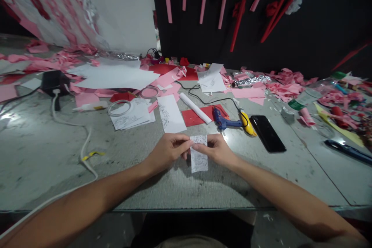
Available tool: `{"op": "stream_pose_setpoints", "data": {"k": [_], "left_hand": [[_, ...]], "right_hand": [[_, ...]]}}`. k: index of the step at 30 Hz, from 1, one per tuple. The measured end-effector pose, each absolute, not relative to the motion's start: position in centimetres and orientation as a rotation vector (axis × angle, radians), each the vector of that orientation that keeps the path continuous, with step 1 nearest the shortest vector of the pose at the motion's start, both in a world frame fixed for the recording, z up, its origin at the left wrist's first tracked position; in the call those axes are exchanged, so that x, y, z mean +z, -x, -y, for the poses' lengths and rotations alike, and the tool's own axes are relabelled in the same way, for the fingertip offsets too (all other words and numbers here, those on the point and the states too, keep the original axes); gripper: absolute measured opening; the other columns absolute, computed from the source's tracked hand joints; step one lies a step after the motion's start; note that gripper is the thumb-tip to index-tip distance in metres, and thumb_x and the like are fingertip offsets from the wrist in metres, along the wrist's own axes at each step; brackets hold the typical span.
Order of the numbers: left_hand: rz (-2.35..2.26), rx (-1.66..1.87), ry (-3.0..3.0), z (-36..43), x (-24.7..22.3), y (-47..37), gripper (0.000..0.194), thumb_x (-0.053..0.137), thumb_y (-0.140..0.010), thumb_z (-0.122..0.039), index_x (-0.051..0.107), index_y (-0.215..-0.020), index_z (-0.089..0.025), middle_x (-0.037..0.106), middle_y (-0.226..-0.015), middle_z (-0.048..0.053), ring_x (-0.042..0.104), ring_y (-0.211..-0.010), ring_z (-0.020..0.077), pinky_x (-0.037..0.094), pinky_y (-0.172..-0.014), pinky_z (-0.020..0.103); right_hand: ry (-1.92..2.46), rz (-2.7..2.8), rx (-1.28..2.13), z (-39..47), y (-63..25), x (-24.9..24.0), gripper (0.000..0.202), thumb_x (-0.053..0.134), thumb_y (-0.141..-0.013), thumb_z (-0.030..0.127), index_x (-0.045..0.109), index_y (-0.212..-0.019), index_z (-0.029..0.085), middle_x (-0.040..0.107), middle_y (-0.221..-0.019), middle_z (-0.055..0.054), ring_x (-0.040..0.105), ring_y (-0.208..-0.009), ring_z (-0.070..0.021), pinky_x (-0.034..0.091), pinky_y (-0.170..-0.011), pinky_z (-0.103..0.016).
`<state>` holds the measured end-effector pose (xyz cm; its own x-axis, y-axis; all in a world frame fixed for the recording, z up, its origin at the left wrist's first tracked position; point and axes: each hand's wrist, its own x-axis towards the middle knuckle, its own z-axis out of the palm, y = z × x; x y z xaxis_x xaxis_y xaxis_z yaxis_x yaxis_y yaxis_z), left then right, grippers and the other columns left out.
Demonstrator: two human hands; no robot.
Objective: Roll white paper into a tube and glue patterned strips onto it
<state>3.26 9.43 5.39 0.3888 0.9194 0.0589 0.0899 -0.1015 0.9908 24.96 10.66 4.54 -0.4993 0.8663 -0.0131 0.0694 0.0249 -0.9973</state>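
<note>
The fingers of the left hand [173, 149] and the right hand [216, 149] pinch a small patterned paper strip [199, 161] between them, thumbs on its near face, the left at its upper left edge and the right over its right side; the strip hangs down below the thumbs, near the front edge of the grey, stained tabletop [139, 186]. Just beyond the fingers lies a white sheet with a printed pattern [171, 114], and right of it a white paper roll [195, 108] rests across red paper [188, 118]. Beyond and left of the fingers, a white ring [119, 107] sits on a stack of printed sheets [136, 118]. To their right are a blue glue gun [226, 121], a yellow-handled tool [247, 123] and a black phone [267, 133], with a clear plastic bottle [305, 99] farther off. Well left of them, a white cable [85, 143] runs from a black box [54, 81] toward the near edge. Pink scraps [287, 85] litter the far side. Past the table, a pale panel [128, 7] stands beside a black wall [188, 38] hung with pink and red paper sticks [240, 21].
</note>
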Motion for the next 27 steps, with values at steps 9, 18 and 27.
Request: {"op": "stream_pose_setpoints", "data": {"k": [9, 18, 27], "left_hand": [[-0.938, 0.899, -1.49, -9.54, 5.42, -3.21, 0.026, 0.071, -0.094, -0.038, 0.076, -0.079, -0.017, 0.067, -0.062, 0.001, 0.062, -0.058, 0.0141, 0.049, -0.062, 0.027], [-0.971, 0.853, -1.496, -9.39, 5.44, -3.21, 0.033, 0.066, -0.099, -0.04, 0.072, -0.078, -0.016, 0.065, -0.062, 0.0, 0.062, -0.06, 0.0126, 0.047, -0.063, 0.025], [-0.992, 0.881, -1.535, -9.47, 5.58, -3.37, 0.039, 0.064, -0.1, -0.041, 0.067, -0.07, -0.017, 0.065, -0.061, -0.001, 0.062, -0.058, 0.0123, 0.048, -0.064, 0.025]], "right_hand": [[0.944, 1.664, 1.557, -10.69, -25.14, 4.22, 0.032, 0.081, -0.092, 0.048, 0.085, -0.093, 0.016, 0.083, -0.088, -0.007, 0.074, -0.076, -0.0182, 0.054, -0.07, -0.028], [0.982, 1.655, 1.554, -10.76, -24.98, 4.29, 0.039, 0.083, -0.089, 0.052, 0.084, -0.09, 0.014, 0.081, -0.085, -0.008, 0.071, -0.073, -0.0191, 0.054, -0.068, -0.031], [0.978, 1.699, 1.499, -10.97, -25.34, 4.57, 0.054, 0.07, -0.095, 0.064, 0.072, -0.073, 0.014, 0.059, -0.06, 0.001, 0.049, -0.056, -0.011, 0.037, -0.055, -0.026]]}}
